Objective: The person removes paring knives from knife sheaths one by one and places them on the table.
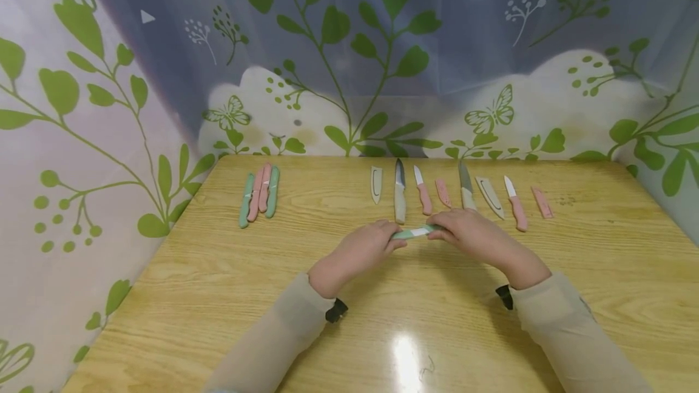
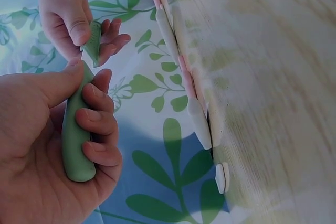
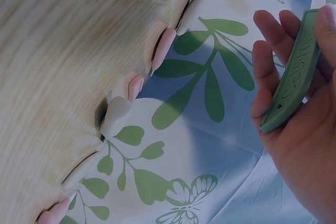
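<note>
My left hand (image 1: 363, 251) curls round the green handle (image 2: 79, 129) of a small knife, its thumb lying along the top. The sheath (image 3: 295, 77), green with raised lettering, is held by my right hand (image 1: 472, 236) between thumb and fingers. A short stretch of white blade (image 1: 420, 231) shows between handle and sheath; the rest of it is hidden inside the sheath. Both hands are close together over the wooden table (image 1: 349, 296), just in front of a cream-handled knife (image 1: 400, 202) and another cream-handled knife (image 1: 466, 190).
Several pink and green sheathed knives (image 1: 254, 198) lie side by side at the left. Along the back lie a pink knife (image 1: 423, 199), a second pink knife (image 1: 517, 211), cream sheaths (image 1: 490, 198) and pink sheaths (image 1: 542, 202). A patterned cloth (image 1: 338, 77) hangs behind the table.
</note>
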A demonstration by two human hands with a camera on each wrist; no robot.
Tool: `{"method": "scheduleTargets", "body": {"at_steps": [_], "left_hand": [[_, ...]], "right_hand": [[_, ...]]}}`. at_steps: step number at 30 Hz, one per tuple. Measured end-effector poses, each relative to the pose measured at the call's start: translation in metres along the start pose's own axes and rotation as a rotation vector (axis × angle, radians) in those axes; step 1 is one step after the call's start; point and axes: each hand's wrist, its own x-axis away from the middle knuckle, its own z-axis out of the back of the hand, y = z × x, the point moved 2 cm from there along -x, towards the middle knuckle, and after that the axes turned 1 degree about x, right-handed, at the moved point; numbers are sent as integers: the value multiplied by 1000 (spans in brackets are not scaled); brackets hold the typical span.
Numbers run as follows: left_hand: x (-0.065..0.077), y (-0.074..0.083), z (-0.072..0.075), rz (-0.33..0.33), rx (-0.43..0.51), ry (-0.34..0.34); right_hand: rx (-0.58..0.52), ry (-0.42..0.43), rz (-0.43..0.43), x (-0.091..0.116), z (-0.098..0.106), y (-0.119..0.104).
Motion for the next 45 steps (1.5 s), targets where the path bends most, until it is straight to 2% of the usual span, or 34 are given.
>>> {"method": "scheduleTargets", "body": {"at_steps": [24, 45], "left_hand": [[0, 0, 1, 5, 6, -3], [0, 0, 0, 26, 17, -13]], "right_hand": [[-14, -62, -71, 2, 4, 4], [-20, -67, -78, 3, 7, 5]]}}
